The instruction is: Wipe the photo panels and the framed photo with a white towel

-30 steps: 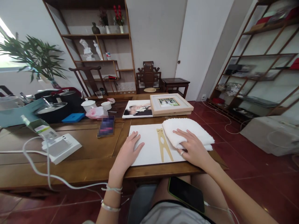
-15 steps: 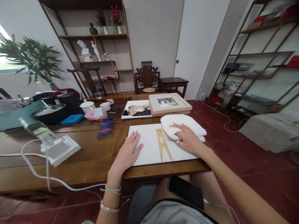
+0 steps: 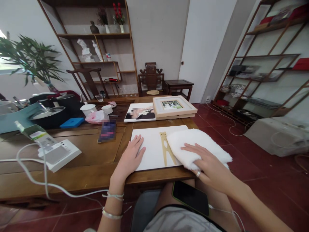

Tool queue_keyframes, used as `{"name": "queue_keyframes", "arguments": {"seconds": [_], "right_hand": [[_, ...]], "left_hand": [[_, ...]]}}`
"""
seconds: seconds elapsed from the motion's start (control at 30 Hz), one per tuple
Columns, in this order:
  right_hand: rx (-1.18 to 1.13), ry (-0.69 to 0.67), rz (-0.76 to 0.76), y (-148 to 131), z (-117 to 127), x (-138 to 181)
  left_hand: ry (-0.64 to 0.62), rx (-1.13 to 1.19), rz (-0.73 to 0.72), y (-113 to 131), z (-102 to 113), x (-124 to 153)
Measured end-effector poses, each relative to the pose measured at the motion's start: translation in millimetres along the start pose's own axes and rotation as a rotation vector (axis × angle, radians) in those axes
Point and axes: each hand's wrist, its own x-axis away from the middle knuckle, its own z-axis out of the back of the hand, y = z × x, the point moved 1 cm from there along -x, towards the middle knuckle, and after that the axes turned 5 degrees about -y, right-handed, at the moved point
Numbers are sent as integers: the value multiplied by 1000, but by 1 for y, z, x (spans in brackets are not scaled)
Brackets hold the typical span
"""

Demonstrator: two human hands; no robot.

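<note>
A white flat board (image 3: 152, 148) lies on the wooden table (image 3: 96, 158) in front of me. My left hand (image 3: 129, 159) rests flat on the board's left part, fingers spread. My right hand (image 3: 207, 162) presses on a folded white towel (image 3: 193, 145) at the board's right near corner, fingers stretched over the cloth. A thin tan wooden piece (image 3: 165, 148) with two legs lies on the board between my hands.
Behind the board lie a photo print (image 3: 140, 112) and a light wooden picture frame (image 3: 173, 106). A white box with cable (image 3: 56, 154), a blue sponge (image 3: 72, 122), pots and cups sit at the left. A black phone (image 3: 190, 198) rests on my lap.
My right hand slid the towel away from me over the board, then back toward the near right corner. The left hand stayed in place.
</note>
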Motion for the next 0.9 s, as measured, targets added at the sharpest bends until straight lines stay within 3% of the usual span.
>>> {"name": "queue_keyframes", "arguments": {"seconds": [0.23, 0.37, 0.53, 0.7, 0.9], "right_hand": [[-1, 18, -43, 38, -9, -54], [3, 47, -82, 45, -15, -68], [-19, 64, -64, 26, -15, -39], [-84, 44, -42, 4, 1, -2], [-96, -27, -69, -6, 9, -2]], "left_hand": [[-1, 2, -5, -1, 0, 0], [-3, 2, -1, 0, 0, 0], [-3, -4, -1, -1, -1, -1], [-7, -8, 0, 1, 0, 0], [6, 3, -9, 3, 1, 1]]}}
